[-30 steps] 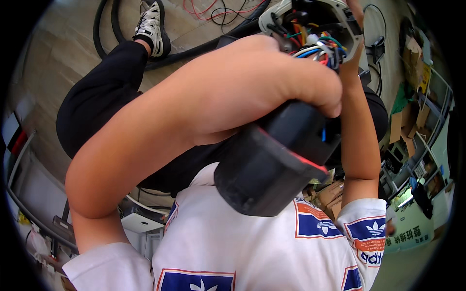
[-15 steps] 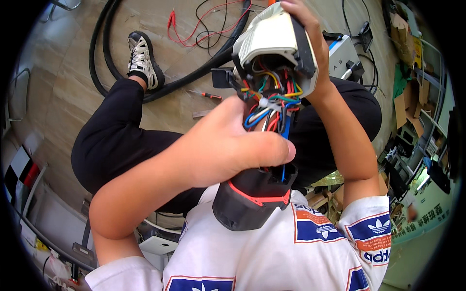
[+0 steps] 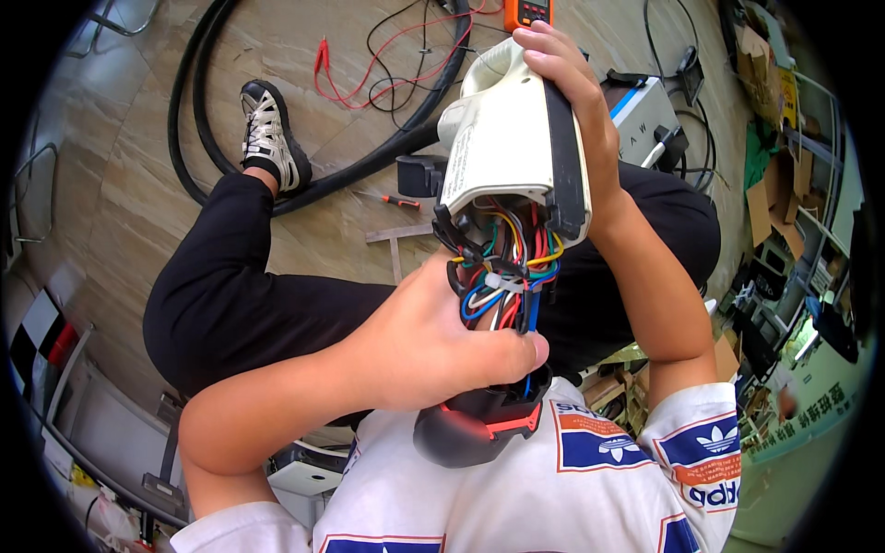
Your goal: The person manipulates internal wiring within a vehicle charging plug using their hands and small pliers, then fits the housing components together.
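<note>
The left hand (image 3: pixel 419 332) is closed around the neck of the black housing (image 3: pixel 456 441); its thumb crosses the front, and its other fingers are hidden behind. The right hand (image 3: pixel 585 111) curls around the side and far end of the rigid white housing (image 3: pixel 502 138). The coloured wire bundle (image 3: pixel 502 281) spans the housings above the left thumb. Beyond the right fingertips lies an orange multimeter (image 3: pixel 528 11); left of them runs a thick, smooth black hose (image 3: pixel 359 168).

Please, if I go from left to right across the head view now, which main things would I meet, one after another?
Black-and-white checkered panel, the person's shoe, orange-and-black screwdriver, held white housing, white box, cardboard near the right rim.
</note>
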Demonstrator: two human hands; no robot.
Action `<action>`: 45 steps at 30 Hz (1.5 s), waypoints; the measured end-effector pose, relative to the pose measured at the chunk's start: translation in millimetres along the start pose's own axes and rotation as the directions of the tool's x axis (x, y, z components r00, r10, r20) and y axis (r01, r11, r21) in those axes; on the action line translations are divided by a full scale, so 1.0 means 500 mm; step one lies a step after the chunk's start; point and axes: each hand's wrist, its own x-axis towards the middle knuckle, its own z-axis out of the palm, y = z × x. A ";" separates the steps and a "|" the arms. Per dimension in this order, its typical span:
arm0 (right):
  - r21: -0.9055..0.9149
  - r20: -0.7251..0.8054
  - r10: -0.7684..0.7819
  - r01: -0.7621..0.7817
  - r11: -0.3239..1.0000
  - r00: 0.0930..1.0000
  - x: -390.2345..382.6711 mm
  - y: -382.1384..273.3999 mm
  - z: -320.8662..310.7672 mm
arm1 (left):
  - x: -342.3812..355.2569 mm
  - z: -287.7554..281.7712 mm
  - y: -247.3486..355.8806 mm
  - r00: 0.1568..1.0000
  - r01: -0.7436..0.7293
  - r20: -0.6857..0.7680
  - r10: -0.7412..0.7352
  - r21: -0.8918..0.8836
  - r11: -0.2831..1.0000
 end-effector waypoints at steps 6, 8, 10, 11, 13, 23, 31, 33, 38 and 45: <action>-0.009 -0.006 0.004 -0.004 1.000 1.000 0.000 -0.001 0.005 | -0.003 0.003 0.006 1.000 -0.006 -0.026 0.005 -0.047 0.999; -0.020 0.033 0.047 -0.046 0.999 0.998 0.005 -0.009 0.002 | -0.004 0.001 0.013 1.000 -0.002 -0.019 0.001 -0.063 0.998; -0.006 0.052 0.069 -0.069 0.998 0.996 0.011 -0.018 0.001 | -0.002 -0.004 0.015 0.999 0.028 -0.014 -0.029 -0.068 0.997; 0.013 0.051 0.067 -0.068 0.998 0.996 0.017 -0.021 0.002 | -0.002 -0.005 0.017 1.000 0.014 0.000 -0.014 -0.085 0.996; 0.012 0.052 0.074 -0.075 0.997 0.996 0.016 -0.020 0.001 | -0.002 -0.006 0.019 1.000 -0.012 0.026 0.015 -0.118 0.993; -0.059 0.006 0.031 -0.031 0.998 0.999 0.001 -0.002 0.003 | 0.004 -0.011 0.010 1.000 0.007 0.017 -0.006 -0.068 0.998; -0.037 0.017 0.064 -0.063 0.997 0.998 -0.005 0.001 0.005 | 0.009 -0.006 0.015 1.000 -0.020 0.022 0.023 -0.116 0.993; -0.021 0.016 0.085 -0.085 0.996 0.996 -0.003 -0.003 0.005 | 0.008 -0.003 0.016 1.000 -0.010 0.001 0.010 -0.139 0.990; -0.033 0.016 0.088 -0.087 0.996 0.996 -0.006 -0.002 0.009 | 0.007 -0.009 0.038 0.992 0.116 -0.039 -0.118 -0.053 0.992; -0.050 0.046 0.089 -0.087 0.995 0.995 -0.006 -0.007 0.009 | 0.007 -0.012 0.026 0.996 0.061 -0.054 -0.065 -0.073 0.996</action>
